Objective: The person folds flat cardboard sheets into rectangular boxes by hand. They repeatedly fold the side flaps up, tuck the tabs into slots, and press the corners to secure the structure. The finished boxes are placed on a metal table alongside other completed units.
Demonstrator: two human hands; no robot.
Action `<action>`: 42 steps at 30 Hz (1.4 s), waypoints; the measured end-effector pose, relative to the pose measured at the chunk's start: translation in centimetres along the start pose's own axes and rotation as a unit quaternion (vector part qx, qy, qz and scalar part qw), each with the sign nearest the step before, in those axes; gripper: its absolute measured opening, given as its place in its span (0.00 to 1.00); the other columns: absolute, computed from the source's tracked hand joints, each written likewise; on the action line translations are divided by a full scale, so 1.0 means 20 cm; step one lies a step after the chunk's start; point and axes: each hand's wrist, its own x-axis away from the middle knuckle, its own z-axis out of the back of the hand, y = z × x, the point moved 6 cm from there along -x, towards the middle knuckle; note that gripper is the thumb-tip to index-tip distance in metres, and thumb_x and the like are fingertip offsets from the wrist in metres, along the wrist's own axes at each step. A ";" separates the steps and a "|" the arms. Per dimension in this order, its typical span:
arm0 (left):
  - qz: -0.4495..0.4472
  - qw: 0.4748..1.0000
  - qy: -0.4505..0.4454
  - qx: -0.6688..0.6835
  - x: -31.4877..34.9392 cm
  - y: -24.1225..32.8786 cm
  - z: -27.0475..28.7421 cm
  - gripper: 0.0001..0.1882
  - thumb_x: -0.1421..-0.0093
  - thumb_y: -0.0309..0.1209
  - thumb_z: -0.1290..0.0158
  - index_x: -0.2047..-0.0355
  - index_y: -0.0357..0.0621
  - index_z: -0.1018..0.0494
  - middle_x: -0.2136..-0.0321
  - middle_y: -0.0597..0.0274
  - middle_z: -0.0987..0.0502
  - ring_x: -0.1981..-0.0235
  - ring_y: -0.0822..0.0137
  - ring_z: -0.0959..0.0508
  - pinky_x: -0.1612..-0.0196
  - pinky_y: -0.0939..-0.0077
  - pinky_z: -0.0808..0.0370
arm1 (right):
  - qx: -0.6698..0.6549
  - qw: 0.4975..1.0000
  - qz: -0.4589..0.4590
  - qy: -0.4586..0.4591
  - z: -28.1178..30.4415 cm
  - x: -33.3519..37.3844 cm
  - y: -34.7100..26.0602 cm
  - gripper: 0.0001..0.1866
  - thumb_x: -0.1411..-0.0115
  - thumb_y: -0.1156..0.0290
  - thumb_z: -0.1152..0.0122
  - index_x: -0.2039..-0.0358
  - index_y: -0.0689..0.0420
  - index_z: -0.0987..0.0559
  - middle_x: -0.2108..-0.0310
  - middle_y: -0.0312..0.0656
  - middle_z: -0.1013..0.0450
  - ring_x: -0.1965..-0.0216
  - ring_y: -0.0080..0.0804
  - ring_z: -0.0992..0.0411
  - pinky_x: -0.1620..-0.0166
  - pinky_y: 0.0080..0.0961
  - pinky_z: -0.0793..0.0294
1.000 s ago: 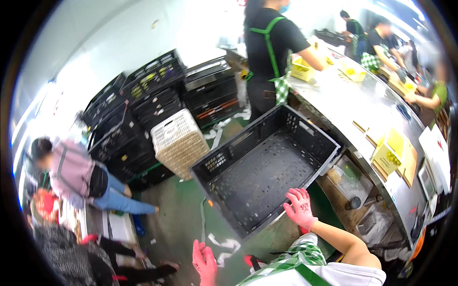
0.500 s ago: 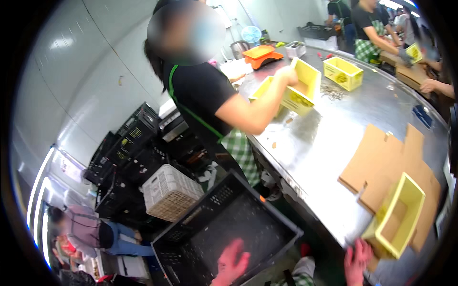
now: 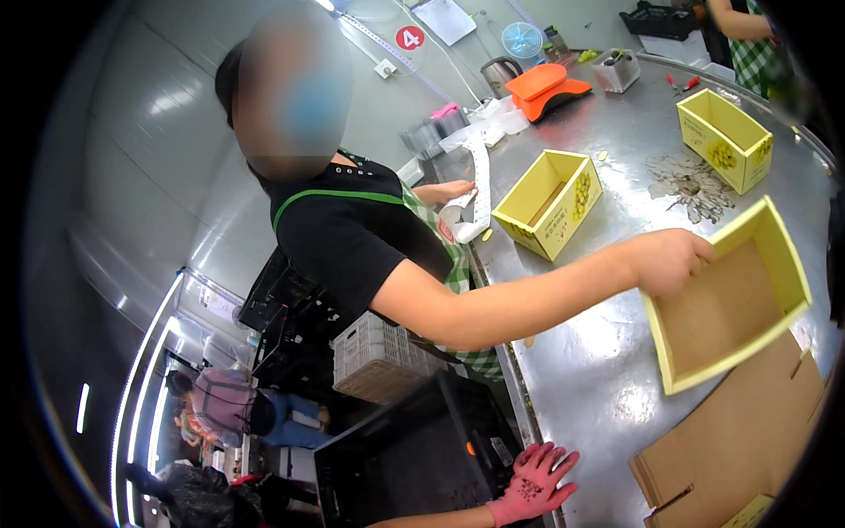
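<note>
My left hand (image 3: 532,484), in a pink glove, is beside the table's near edge and the corner of a black plastic crate (image 3: 387,440). Its fingers are spread and nothing is in it. My right hand is out of the picture. To the right, a co-worker's bare hand (image 3: 673,262) grips the wall of a yellow cardboard box (image 3: 722,308), tilted with its open top toward me, above flattened brown cardboard (image 3: 739,440). A sliver of another yellow box (image 3: 750,512) shows at the lower edge.
On the metal table (image 3: 590,352) stand two more yellow boxes, one nearer (image 3: 550,202) and one farther right (image 3: 726,141). An orange scale (image 3: 547,91) sits at the back. The co-worker's other hand (image 3: 443,194) is at a white label strip (image 3: 480,180). A pale crate (image 3: 378,356) stands left.
The co-worker's arm has swung toward me with a yellow box. My left hand has moved from over the crate to the table edge. My right hand has left the picture, and the view has shifted.
</note>
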 end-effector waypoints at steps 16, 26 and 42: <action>-0.031 0.999 -0.029 -0.002 -0.06 0.02 0.07 0.28 0.55 0.45 0.42 0.53 0.50 0.29 0.56 0.57 0.31 0.49 0.51 0.36 0.44 0.50 0.46 | -0.296 0.832 -0.395 -0.255 -0.51 0.87 0.37 0.12 0.41 0.65 0.41 0.59 0.57 0.22 0.75 0.40 0.27 0.78 0.35 0.32 0.73 0.29 0.30; -0.037 0.999 0.005 0.023 -0.02 0.00 0.07 0.28 0.54 0.43 0.43 0.52 0.49 0.30 0.55 0.54 0.31 0.48 0.52 0.36 0.42 0.49 0.47 | -0.359 0.890 -0.243 -0.140 0.04 -0.26 -0.09 0.12 0.47 0.74 0.38 0.61 0.59 0.24 0.77 0.37 0.31 0.78 0.25 0.32 0.73 0.24 0.30; -0.018 0.997 0.045 0.053 0.00 -0.03 0.05 0.25 0.51 0.44 0.47 0.53 0.49 0.29 0.55 0.56 0.30 0.47 0.54 0.36 0.41 0.51 0.48 | -0.227 0.923 -0.152 -0.270 -0.38 -2.02 -0.04 0.39 0.40 0.50 0.52 0.34 0.52 0.52 0.45 0.59 0.37 0.42 0.54 0.40 0.40 0.38 0.44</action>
